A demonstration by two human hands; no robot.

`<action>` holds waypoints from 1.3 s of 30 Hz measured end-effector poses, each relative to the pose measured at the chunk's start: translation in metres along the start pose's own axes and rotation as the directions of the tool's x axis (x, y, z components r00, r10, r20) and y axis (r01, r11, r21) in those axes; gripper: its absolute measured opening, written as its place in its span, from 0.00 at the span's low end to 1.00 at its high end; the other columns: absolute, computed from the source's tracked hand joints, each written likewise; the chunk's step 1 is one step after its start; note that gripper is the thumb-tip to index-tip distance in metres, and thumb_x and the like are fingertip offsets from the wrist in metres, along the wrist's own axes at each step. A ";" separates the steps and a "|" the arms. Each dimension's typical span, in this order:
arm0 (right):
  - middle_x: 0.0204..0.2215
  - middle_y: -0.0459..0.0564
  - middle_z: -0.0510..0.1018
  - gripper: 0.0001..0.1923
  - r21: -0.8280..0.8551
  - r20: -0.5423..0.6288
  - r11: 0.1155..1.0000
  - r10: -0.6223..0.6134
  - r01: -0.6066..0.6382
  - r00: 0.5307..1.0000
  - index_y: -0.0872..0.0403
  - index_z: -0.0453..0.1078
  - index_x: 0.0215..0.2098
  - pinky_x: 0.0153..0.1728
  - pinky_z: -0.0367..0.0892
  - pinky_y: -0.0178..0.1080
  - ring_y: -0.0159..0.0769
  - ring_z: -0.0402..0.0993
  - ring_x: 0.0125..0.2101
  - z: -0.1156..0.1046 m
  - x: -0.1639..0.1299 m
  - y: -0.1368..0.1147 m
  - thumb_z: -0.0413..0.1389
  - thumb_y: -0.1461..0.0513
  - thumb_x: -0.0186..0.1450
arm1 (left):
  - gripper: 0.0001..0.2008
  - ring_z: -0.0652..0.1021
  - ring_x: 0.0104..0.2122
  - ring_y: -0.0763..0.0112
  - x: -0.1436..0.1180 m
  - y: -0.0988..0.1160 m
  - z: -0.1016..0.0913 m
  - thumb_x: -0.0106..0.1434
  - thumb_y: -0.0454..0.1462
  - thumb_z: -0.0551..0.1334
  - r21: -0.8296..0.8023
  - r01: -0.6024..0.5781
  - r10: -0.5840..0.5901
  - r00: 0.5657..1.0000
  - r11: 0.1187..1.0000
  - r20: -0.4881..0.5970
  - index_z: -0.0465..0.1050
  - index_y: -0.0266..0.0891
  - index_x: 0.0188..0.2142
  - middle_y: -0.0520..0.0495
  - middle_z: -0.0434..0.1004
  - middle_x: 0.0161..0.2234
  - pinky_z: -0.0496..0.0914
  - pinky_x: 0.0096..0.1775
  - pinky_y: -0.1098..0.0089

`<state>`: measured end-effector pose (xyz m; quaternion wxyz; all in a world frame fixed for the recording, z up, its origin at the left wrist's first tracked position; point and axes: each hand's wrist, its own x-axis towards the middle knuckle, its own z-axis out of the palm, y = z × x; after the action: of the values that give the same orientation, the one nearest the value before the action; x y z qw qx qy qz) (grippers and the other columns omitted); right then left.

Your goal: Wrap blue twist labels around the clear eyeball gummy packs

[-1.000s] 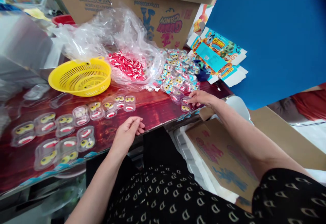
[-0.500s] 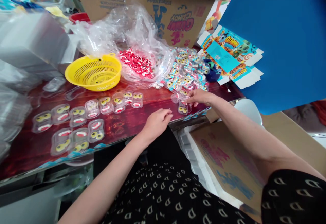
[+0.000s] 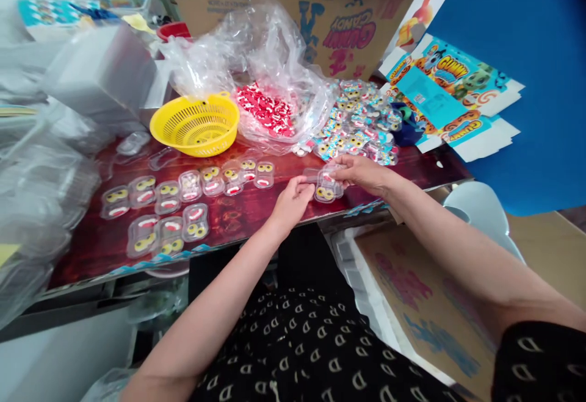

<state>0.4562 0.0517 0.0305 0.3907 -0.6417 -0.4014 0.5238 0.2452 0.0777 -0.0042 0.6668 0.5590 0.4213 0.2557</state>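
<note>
My right hand [image 3: 359,173] pinches the upper right edge of a clear plastic candy pack [image 3: 326,191] with yellow gummy eyes, near the table's front edge. My left hand [image 3: 293,201] is closed, its thumb and fingertips at the left edge of a second clear pack, which lies partly behind the first. How firmly it grips is hard to make out. Left of my hands, several clear packs [image 3: 264,175] with yellow eyes and red-and-white teeth lie in two rows. Behind my right hand is a heap of packs with blue printed covers [image 3: 354,118].
A yellow basket [image 3: 196,136] stands behind the rows, beside a clear bag of red-and-white gummies [image 3: 265,109]. Flat printed cartons [image 3: 434,94] lie at the right against a blue panel [image 3: 508,109]. Stacked clear trays [image 3: 105,72] stand at the left, a large cardboard box [image 3: 274,17] behind.
My left hand has moved forward and right to the packs by my right hand. My right hand keeps hold of its pack. The whole view has shifted.
</note>
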 end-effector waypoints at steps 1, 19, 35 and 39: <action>0.26 0.43 0.79 0.16 0.033 0.004 0.999 -0.030 0.030 1.000 0.54 0.75 0.38 0.23 0.66 0.30 0.26 0.70 0.22 0.005 -0.002 -0.001 0.71 0.61 0.52 | 0.15 0.81 0.38 0.66 -0.005 0.003 -0.003 0.71 0.40 0.59 -0.155 0.075 -0.066 0.996 0.985 0.061 0.70 0.37 0.53 0.40 0.81 0.45 0.73 0.42 0.67; 0.50 0.53 0.81 0.23 -0.263 -0.191 0.858 -0.495 0.442 0.848 0.50 0.78 0.52 0.57 0.69 0.49 0.45 0.76 0.51 0.100 -0.038 0.001 0.65 0.48 0.62 | 0.11 0.81 0.32 0.71 -0.058 0.019 -0.031 0.71 0.43 0.61 -0.524 0.131 -0.001 0.970 0.842 0.242 0.71 0.37 0.44 0.46 0.80 0.34 0.73 0.36 0.70; 0.25 0.37 0.73 0.18 0.240 -0.157 0.922 -0.271 0.303 0.950 0.47 0.76 0.49 0.19 0.62 0.30 0.23 0.63 0.18 0.130 -0.049 0.003 0.65 0.56 0.60 | 0.07 0.82 0.28 0.69 -0.068 0.008 -0.046 0.65 0.39 0.61 -0.396 0.166 -0.086 0.973 0.903 0.213 0.71 0.37 0.40 0.45 0.81 0.32 0.70 0.27 0.72; 0.23 0.35 0.67 0.17 0.265 -0.184 0.895 -0.318 0.358 0.930 0.45 0.74 0.50 0.15 0.58 0.30 0.23 0.58 0.16 0.139 -0.049 0.005 0.64 0.56 0.62 | 0.14 0.82 0.29 0.68 -0.070 0.008 -0.045 0.65 0.46 0.65 -0.420 0.133 -0.052 0.979 0.898 0.199 0.71 0.38 0.40 0.46 0.81 0.32 0.72 0.28 0.71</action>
<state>0.3130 0.0156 0.0229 0.5931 -0.5310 -0.3971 0.4567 0.1726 0.0468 0.0217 0.8210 0.3979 0.3178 0.2580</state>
